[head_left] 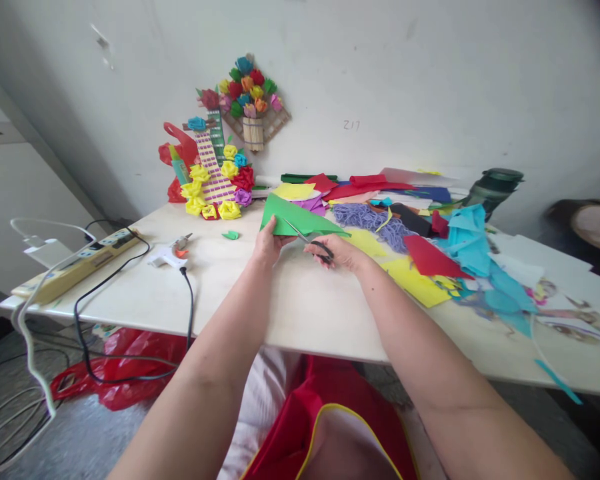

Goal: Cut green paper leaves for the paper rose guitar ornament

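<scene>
A sheet of green paper (293, 217) is pinched at its left end by my left hand (269, 241), just above the table. My right hand (333, 252) is closed round the dark handles of a pair of scissors (296, 230). Their blades point up and left and lie against the lower edge of the green paper. Whether the blades are parted I cannot make out. To the left, a small cut green leaf shape (231, 235) rests on the tabletop (310, 307).
A white glue gun (169, 257) with a black cord and a power strip (80, 263) lie left. Paper-flower crafts (220, 180) stand at the back. Coloured paper scraps (425, 280), purple yarn (367, 220) and a dark bottle (495, 190) fill the right side.
</scene>
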`<act>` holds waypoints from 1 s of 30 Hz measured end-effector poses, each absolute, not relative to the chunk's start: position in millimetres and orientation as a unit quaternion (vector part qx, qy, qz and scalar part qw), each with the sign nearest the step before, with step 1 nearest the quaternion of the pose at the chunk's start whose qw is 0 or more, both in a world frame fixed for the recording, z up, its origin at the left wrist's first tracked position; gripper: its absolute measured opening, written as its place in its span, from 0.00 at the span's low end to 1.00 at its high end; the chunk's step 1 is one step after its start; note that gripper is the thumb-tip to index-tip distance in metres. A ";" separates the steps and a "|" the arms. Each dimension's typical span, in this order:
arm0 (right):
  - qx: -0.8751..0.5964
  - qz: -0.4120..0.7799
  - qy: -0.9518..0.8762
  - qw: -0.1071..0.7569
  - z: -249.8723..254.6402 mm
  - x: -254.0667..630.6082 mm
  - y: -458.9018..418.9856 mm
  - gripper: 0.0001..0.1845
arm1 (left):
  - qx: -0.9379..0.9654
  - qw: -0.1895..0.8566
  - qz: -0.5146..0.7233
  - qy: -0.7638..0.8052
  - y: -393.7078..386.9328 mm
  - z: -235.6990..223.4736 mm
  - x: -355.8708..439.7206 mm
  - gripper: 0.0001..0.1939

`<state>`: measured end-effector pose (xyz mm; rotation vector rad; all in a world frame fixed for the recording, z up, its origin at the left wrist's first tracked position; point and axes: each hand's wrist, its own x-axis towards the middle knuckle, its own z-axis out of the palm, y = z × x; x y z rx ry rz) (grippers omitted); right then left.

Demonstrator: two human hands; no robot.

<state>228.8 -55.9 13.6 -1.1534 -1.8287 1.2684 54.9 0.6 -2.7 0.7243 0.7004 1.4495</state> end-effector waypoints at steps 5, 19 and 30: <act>-0.436 0.479 -0.695 0.312 12.3 227.7 -55.2 0.17 | 0.315 0.624 0.650 0.297 5.3 -5.7 52.6 0.15; -0.442 0.488 -0.690 0.300 13.9 228.1 -57.2 0.17 | 0.316 0.636 0.641 0.291 8.1 -6.7 46.2 0.14; -0.522 0.428 -0.694 0.251 21.3 210.3 -66.5 0.28 | 0.356 0.591 0.659 0.298 9.1 -9.3 46.1 0.16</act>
